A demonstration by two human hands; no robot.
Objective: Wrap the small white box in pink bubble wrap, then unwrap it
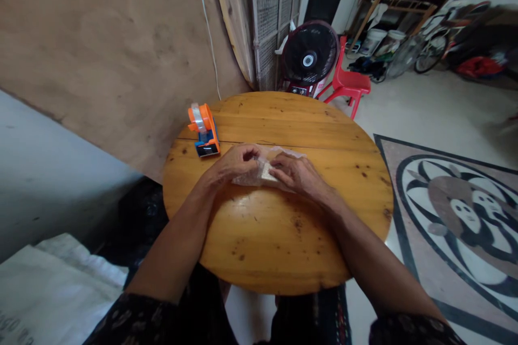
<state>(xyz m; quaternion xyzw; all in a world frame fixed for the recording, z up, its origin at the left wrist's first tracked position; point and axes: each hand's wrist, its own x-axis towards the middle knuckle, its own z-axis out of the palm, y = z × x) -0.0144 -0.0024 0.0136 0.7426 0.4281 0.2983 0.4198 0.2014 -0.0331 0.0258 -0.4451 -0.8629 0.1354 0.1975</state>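
Note:
On the round wooden table (259, 237), a small whitish item (267, 173) lies in clear plastic wrap (247, 178), which looks like bubble wrap. My left hand (242, 161) is closed on the wrap's left side, with thumb and fingers curled together. From the right, my right hand (294, 172) has its fingers bent over the wrap and the item's right end. Part of the wrap shows beyond the right hand's knuckles. An orange and blue tape dispenser (207, 130) stands at the table's back left, apart from both hands.
Behind the table are a black fan (311, 58) and a red chair (351, 82). A wooden board (101, 48) leans along the left. White sacks (56, 285) lie at lower left. A panda-patterned floor panel (465, 221) is at the right.

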